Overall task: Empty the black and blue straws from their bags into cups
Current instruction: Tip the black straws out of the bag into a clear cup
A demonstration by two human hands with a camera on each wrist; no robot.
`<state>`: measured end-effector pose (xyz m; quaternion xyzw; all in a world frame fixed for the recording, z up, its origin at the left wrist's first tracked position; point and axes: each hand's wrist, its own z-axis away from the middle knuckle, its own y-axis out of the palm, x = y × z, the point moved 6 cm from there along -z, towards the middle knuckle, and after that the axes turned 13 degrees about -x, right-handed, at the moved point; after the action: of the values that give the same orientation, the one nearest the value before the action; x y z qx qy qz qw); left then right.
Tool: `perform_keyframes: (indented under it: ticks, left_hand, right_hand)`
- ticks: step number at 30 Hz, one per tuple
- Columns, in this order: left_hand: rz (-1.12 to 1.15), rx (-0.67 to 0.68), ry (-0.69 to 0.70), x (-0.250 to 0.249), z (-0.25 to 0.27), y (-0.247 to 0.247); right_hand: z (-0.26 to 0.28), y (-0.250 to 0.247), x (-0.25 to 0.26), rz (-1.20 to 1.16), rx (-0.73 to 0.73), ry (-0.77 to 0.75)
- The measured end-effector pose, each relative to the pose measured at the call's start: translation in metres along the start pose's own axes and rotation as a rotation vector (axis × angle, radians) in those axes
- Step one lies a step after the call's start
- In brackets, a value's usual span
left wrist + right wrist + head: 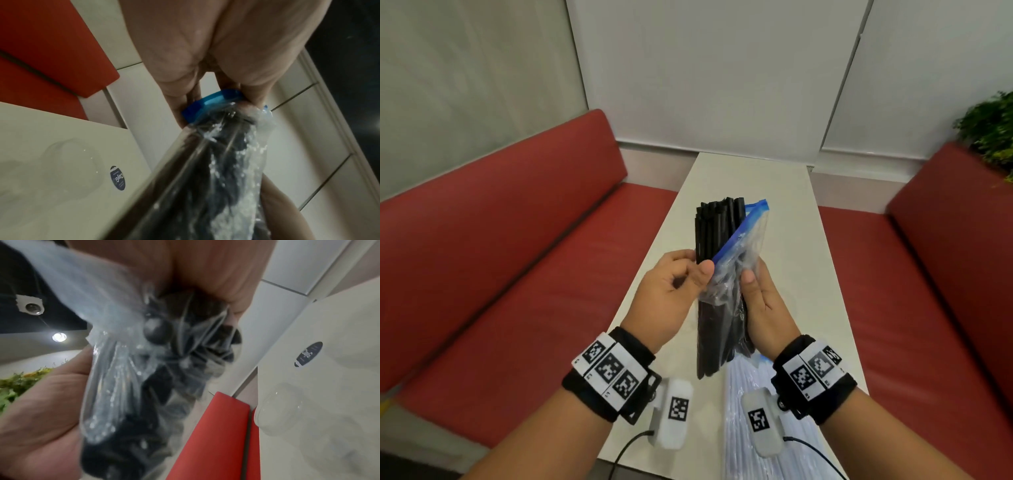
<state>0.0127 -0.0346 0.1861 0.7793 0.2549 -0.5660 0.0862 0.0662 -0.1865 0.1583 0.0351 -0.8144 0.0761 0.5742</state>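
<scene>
A bundle of black straws (717, 226) stands upright above the table, its top out of a clear zip bag (744, 246) with a blue strip (213, 100). My left hand (698, 263) grips the bundle at the bag's mouth, thumb on the blue strip. My right hand (755, 274) holds the crumpled bag around the straws' lower part (156, 369). A second bag of pale blue straws (743, 394) lies on the table under my right wrist. A clear cup (287, 407) lies on its side on the table, seen faintly too as the cup (72, 162) in the left wrist view.
The narrow white table (777, 185) runs away from me between two red benches (517, 257). A dark round sticker (117, 177) is on the tabletop. A green plant (993, 126) stands at the far right.
</scene>
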Motion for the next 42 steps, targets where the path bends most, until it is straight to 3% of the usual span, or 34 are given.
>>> perform_keyframes:
  ticks: [4,9,14,18,21,24,26,31,42]
  left_hand:
    - [0.271,0.004,-0.236,0.023,0.000,0.002]
    - [0.147,0.114,-0.223,0.038,-0.001,-0.005]
    - [-0.037,-0.005,-0.171,0.057,-0.012,-0.031]
    - [0.066,0.137,-0.263,0.070,-0.012,-0.029]
    - [-0.045,0.235,-0.256,0.087,-0.007,-0.030]
    - [-0.119,0.326,-0.383,0.115,-0.001,-0.034]
    - [-0.085,0.365,-0.469,0.126,-0.001,-0.034]
    - [-0.119,0.438,-0.577,0.138,-0.009,-0.021]
    - [-0.041,0.574,-1.037,0.156,-0.049,0.024]
  right_hand:
    - [0.002,0.007,-0.004,0.019,-0.063,0.020]
    - [0.006,0.022,-0.011,0.203,-0.022,-0.029]
    - [0.006,0.040,-0.030,0.249,0.092,0.006]
    - [0.005,0.050,-0.039,0.172,0.162,0.075]
    - [0.007,0.056,-0.053,0.280,0.233,0.080]
    - [0.014,0.064,-0.070,0.278,0.282,0.171]
    - [0.019,0.066,-0.075,0.215,0.259,0.273]
    - [0.009,0.060,-0.085,0.414,0.175,0.239]
    - [-0.029,0.036,-0.117,0.241,0.113,0.726]
